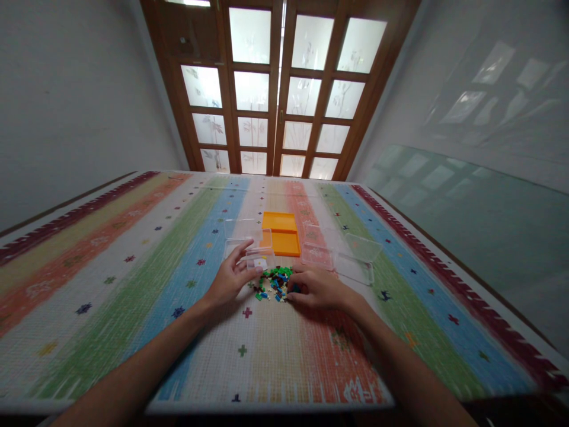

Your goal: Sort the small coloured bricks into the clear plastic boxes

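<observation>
A small pile of tiny coloured pieces (274,282), green, blue, black and yellow, lies on the striped cloth of the table (133,279). My left hand (231,277) rests just left of the pile with its fingers curled around the near end of a small clear plastic box (259,259). My right hand (315,289) lies on the cloth at the pile's right edge, fingers bent and pinched among the pieces. What the fingertips hold is too small to name.
An open orange box (281,233) sits behind the pile. Clear plastic boxes stand to its left (242,231) and right (342,255), their lids open. A wooden door with frosted panes (275,89) closes the far end. White walls flank the table.
</observation>
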Action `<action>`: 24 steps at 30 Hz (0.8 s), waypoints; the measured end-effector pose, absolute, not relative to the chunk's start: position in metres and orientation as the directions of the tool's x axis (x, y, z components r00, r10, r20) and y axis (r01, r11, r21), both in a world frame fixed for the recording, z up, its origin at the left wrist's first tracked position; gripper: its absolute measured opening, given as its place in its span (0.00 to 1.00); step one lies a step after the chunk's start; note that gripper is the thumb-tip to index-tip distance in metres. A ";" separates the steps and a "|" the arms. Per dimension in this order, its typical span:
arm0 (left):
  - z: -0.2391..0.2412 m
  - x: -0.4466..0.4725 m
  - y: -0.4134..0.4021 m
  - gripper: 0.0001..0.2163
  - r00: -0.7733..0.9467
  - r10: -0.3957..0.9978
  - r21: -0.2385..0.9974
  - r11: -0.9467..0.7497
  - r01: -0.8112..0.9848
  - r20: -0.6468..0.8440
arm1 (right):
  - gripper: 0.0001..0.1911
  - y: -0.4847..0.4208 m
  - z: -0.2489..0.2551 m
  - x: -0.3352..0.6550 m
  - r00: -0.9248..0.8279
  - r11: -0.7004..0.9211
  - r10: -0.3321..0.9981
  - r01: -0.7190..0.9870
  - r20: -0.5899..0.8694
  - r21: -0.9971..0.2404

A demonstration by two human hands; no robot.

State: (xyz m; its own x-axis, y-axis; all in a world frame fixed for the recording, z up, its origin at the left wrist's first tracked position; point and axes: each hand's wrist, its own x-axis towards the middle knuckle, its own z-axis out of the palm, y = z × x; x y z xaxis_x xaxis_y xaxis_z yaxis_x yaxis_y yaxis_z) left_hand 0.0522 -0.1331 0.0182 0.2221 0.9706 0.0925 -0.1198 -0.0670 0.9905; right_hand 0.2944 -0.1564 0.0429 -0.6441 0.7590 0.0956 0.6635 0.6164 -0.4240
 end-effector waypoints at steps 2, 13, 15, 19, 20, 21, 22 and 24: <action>0.018 0.052 -0.134 0.34 0.219 0.970 0.989 -0.080 -0.125 0.106 | 0.04 -0.156 0.044 0.294 -0.662 0.633 0.742 0.641 0.103 -0.434; 0.019 0.053 -0.136 0.36 0.221 0.973 0.994 -0.038 -0.105 0.060 | 0.07 -0.156 0.043 0.297 -0.633 0.611 0.769 0.684 0.092 -0.399; 0.019 0.053 -0.136 0.36 0.218 0.974 0.993 -0.044 -0.106 0.067 | 0.07 -0.156 0.042 0.296 -0.632 0.611 0.770 0.690 0.088 -0.387; 0.019 0.052 -0.135 0.35 0.226 0.971 0.991 -0.053 -0.127 0.081 | 0.06 -0.157 0.042 0.294 -0.622 0.606 0.778 0.702 0.093 -0.375; 0.019 0.051 -0.135 0.35 0.228 0.970 0.991 -0.052 -0.125 0.080 | 0.06 -0.157 0.041 0.294 -0.618 0.602 0.781 0.708 0.089 -0.369; 0.019 0.051 -0.134 0.35 0.230 0.970 0.991 -0.049 -0.121 0.076 | 0.06 -0.157 0.041 0.293 -0.614 0.597 0.785 0.716 0.082 -0.361; 0.019 0.051 -0.134 0.35 0.233 0.970 0.992 -0.045 -0.116 0.072 | 0.06 -0.157 0.041 0.293 -0.609 0.592 0.789 0.724 0.074 -0.353; 0.019 0.051 -0.134 0.35 0.235 0.970 0.993 -0.039 -0.110 0.064 | 0.06 -0.157 0.040 0.292 -0.603 0.585 0.795 0.736 0.063 -0.340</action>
State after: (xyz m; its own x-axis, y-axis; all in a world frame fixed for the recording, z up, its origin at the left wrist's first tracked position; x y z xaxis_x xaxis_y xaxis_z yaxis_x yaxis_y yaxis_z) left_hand 0.0513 -0.1341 0.0185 0.2345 0.9700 0.0645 -0.1103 -0.0393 0.9931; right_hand 0.2918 -0.1568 0.0398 -0.6031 0.7952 0.0629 0.7361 0.5851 -0.3404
